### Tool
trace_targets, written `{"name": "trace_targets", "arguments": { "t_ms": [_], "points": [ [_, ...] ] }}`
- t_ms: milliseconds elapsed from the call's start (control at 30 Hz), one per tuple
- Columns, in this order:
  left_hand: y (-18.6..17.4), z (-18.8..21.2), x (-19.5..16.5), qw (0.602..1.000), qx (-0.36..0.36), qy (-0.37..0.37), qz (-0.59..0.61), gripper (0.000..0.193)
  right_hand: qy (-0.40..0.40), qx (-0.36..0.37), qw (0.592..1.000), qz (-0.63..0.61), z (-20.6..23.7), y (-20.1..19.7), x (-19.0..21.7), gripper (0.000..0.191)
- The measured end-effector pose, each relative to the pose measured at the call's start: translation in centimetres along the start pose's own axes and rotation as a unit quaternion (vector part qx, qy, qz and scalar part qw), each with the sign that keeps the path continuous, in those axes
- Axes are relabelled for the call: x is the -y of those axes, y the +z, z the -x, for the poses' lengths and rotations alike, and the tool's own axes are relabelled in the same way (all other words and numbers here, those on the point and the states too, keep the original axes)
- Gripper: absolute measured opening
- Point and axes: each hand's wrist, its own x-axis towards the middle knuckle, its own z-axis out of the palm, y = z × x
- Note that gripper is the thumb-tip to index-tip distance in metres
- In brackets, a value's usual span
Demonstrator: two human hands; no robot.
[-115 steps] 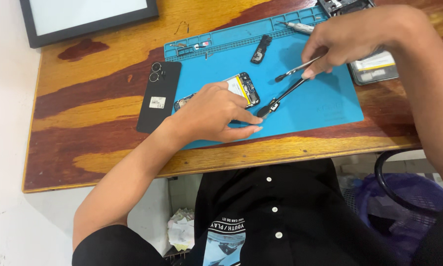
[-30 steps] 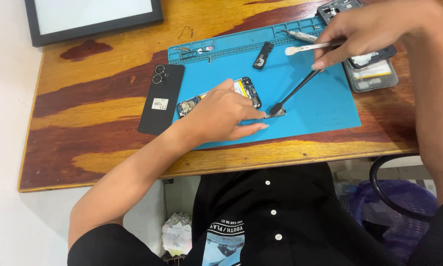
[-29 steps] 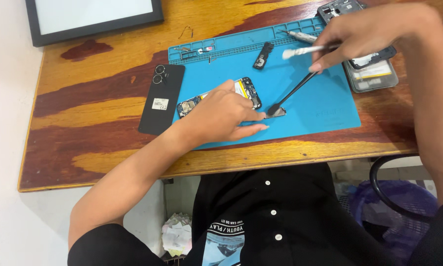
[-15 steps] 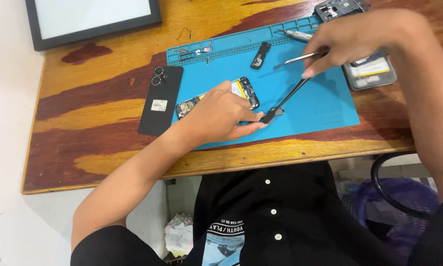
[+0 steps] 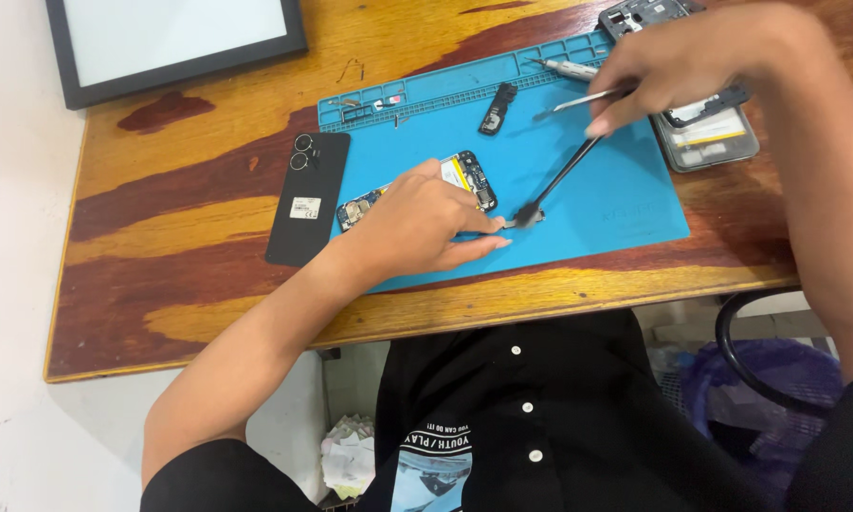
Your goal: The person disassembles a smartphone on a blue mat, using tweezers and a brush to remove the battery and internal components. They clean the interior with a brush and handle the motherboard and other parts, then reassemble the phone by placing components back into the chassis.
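Note:
My left hand [image 5: 417, 220] rests on the blue work mat [image 5: 616, 204] over a small circuit board [image 5: 469, 175], with its fingertips pinching a tiny part [image 5: 519, 219]. My right hand [image 5: 678, 59] holds black tweezers [image 5: 559, 180] whose tip touches that tiny part. The same hand also grips a thin metal tool [image 5: 588, 97] pointing left.
A black phone back cover [image 5: 308, 197] lies left of the mat. An opened phone body [image 5: 706, 123] sits at the mat's right edge. A small black part [image 5: 498, 96] and a screwdriver [image 5: 564, 66] lie near the mat's top trays. A framed white panel [image 5: 175, 38] stands at the back left.
My right hand has shifted slightly, keeping the tweezers' tip at the tiny part. My left hand stays over the circuit board.

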Motion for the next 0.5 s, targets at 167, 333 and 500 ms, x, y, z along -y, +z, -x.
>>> {"name": "trace_targets", "arguments": {
  "t_ms": [167,333,500],
  "points": [
    [0.0,0.0,0.0,1.000,-0.006,0.009,-0.016,0.024,0.026,-0.009,0.999,0.030,0.0,-0.6,-1.2,0.036],
    [0.1,-0.1,0.0,1.000,0.002,-0.008,0.011,0.022,-0.039,-0.004,0.999,-0.028,-0.3,-0.2,-1.3,0.032],
    [0.2,-0.2,0.1,1.000,0.004,-0.012,0.005,0.023,-0.034,0.039,0.999,0.016,-0.1,-1.0,-1.7,0.027]
  ]
}}
